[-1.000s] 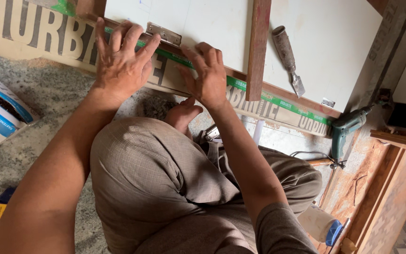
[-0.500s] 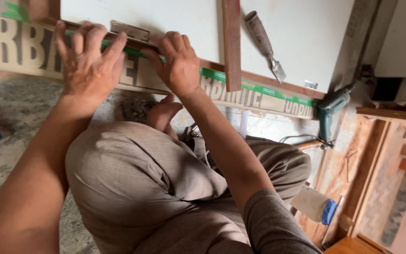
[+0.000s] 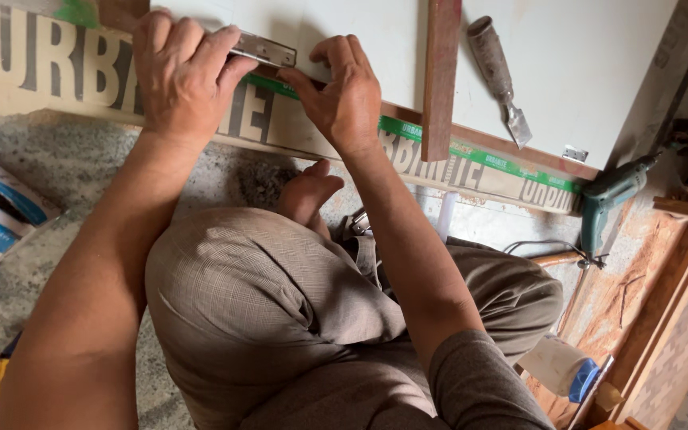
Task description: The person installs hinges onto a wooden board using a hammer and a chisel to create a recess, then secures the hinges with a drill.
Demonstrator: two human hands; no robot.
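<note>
Hinge: a flat metal hinge (image 3: 260,49) lies along the near edge of a white board (image 3: 599,64), its right end bare, its left end hidden under the left hand.
Left hand: the left hand (image 3: 181,76) lies palm down over the hinge's left part, fingers (image 3: 216,48) spread and pressing flat, not curled round it.
Right hand: the right hand (image 3: 344,91) sits just right of the hinge, fingers bent, their tips at the board edge by the hinge's right end; whether they pinch something small cannot be told.
Board edge: a green-striped printed strip (image 3: 471,159) runs beneath both hands.
Nearby: a wooden batten (image 3: 439,80) and a chisel (image 3: 499,76) lie on the board to the right; a green drill (image 3: 611,203) rests on the floor, well apart.
</note>
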